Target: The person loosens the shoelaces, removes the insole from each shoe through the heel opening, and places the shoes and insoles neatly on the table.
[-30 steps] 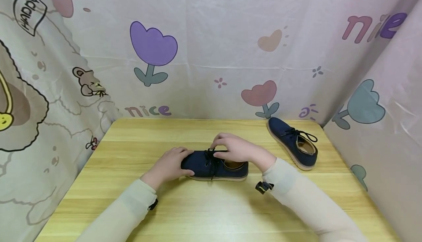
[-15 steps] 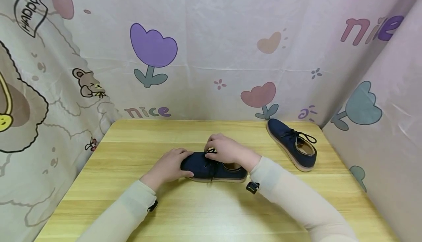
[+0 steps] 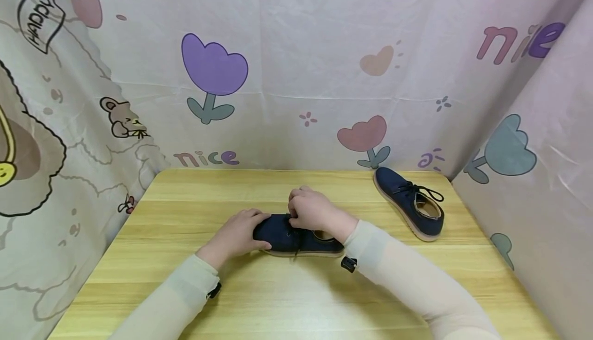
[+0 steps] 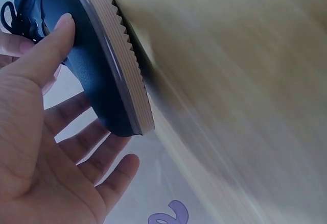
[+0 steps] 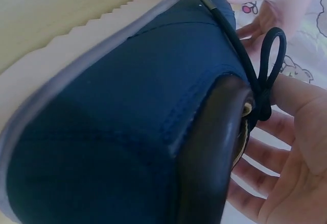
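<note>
A navy lace-up shoe (image 3: 273,237) with a pale ridged sole lies on the table, toe to the left. My left hand (image 3: 233,234) grips its toe, thumb on the near side and fingers round the front; in the left wrist view the thumb presses the dark upper (image 4: 97,76). Over the tongue, my right hand (image 3: 316,212) has its fingers curled at the laces. The right wrist view has the thumb at the knot of the black shoelace (image 5: 263,99), which shows a standing loop and a loose tipped end. The fingers reach behind the shoe, partly hidden.
A matching navy shoe (image 3: 407,203), its laces in a bow, stands at the back right of the wooden table (image 3: 287,299). A printed curtain (image 3: 287,62) hangs along the back and both sides. Each sleeve carries a small black wrist camera (image 3: 349,264).
My right hand has shifted left along the shoe and its fingers have closed in at the laces. My left hand keeps its grip on the toe.
</note>
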The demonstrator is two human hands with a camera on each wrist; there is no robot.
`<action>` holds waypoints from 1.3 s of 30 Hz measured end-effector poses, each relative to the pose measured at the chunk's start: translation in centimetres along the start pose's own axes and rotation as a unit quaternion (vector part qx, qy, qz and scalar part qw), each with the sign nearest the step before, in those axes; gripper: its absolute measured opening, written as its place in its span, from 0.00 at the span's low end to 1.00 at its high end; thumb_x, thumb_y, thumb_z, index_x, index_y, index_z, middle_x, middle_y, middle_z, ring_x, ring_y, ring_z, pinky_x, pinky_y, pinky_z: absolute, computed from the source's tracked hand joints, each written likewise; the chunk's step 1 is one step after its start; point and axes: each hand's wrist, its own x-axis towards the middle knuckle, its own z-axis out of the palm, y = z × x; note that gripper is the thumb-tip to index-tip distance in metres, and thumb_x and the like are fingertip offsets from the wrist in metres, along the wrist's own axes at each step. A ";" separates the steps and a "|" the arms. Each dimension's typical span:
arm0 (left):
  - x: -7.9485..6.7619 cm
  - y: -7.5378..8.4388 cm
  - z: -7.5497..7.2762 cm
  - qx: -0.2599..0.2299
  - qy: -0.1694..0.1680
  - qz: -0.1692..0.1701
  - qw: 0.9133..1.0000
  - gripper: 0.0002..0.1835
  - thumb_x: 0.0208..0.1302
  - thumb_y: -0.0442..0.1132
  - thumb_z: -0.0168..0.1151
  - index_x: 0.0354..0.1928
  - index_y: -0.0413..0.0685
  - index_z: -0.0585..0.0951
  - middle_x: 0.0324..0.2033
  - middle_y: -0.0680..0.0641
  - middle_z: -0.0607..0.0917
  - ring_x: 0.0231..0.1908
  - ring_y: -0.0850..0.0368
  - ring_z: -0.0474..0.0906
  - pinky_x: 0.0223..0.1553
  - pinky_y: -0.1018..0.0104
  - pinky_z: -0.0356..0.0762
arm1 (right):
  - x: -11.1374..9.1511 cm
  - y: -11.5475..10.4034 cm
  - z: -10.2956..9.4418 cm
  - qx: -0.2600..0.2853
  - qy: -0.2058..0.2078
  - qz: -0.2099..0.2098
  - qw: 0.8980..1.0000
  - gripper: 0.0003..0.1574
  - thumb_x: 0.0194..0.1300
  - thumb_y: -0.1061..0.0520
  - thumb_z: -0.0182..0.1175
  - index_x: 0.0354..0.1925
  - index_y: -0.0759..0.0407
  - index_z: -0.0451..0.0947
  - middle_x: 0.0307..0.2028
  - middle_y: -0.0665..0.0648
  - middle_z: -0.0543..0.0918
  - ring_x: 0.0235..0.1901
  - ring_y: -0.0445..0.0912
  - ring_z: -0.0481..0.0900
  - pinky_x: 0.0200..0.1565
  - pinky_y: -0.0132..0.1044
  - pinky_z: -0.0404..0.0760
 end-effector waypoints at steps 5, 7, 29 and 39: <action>0.0 -0.1 0.1 0.007 0.001 0.001 1.000 0.42 0.54 0.58 0.75 0.68 0.48 0.75 0.61 0.43 0.78 0.61 0.42 0.73 0.64 0.45 0.69 | 0.4 0.0 0.1 0.013 0.003 -0.010 1.000 0.14 0.63 0.53 0.69 0.21 0.46 0.79 0.49 0.50 0.82 0.47 0.48 0.76 0.46 0.37 0.81; 0.0 -0.1 0.2 0.010 0.001 0.002 1.000 0.41 0.54 0.58 0.75 0.68 0.48 0.76 0.61 0.42 0.78 0.61 0.42 0.73 0.64 0.45 0.69 | 0.5 0.2 0.1 0.021 0.009 -0.008 1.000 0.12 0.64 0.54 0.67 0.23 0.47 0.81 0.50 0.51 0.82 0.49 0.49 0.77 0.46 0.38 0.81; 0.0 0.0 0.3 0.022 0.006 0.000 1.000 0.40 0.54 0.57 0.76 0.67 0.48 0.77 0.61 0.41 0.78 0.61 0.40 0.72 0.64 0.44 0.68 | 1.5 4.4 -2.7 0.044 0.078 0.022 0.996 0.07 0.70 0.56 0.64 0.34 0.58 0.80 0.36 0.54 0.77 0.38 0.50 0.74 0.44 0.42 0.76; -0.1 0.0 0.4 0.029 0.015 0.004 0.999 0.41 0.52 0.57 0.76 0.67 0.48 0.77 0.61 0.41 0.78 0.60 0.39 0.73 0.62 0.44 0.70 | 1.7 5.8 -3.3 0.051 0.080 0.079 0.992 0.08 0.73 0.55 0.61 0.36 0.58 0.80 0.42 0.55 0.78 0.45 0.52 0.74 0.48 0.43 0.77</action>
